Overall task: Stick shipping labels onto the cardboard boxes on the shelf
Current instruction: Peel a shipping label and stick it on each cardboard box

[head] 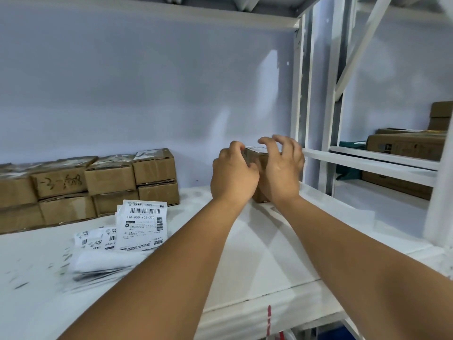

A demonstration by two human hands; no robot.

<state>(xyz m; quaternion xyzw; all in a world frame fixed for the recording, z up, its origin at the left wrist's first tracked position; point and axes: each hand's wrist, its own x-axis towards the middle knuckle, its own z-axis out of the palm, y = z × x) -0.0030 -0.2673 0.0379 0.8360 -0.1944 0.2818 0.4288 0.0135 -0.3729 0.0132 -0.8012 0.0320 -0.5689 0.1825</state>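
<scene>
A small cardboard box (255,157) stands at the right end of the white shelf (264,244), mostly hidden behind my hands. A white shipping label (255,148) lies on its top. My left hand (232,175) grips the box's left side, fingers curled over the top edge. My right hand (282,168) is in front of the box's right side, its fingers arched above the label without plainly touching it. A loose pile of printed shipping labels (142,224) lies on the shelf to the left of my left forearm.
Several labelled cardboard boxes (110,179) are stacked two high along the back wall at the left. White shelf uprights (300,94) stand just right of the small box. Beyond them, the neighbouring bay holds bigger cartons (404,146).
</scene>
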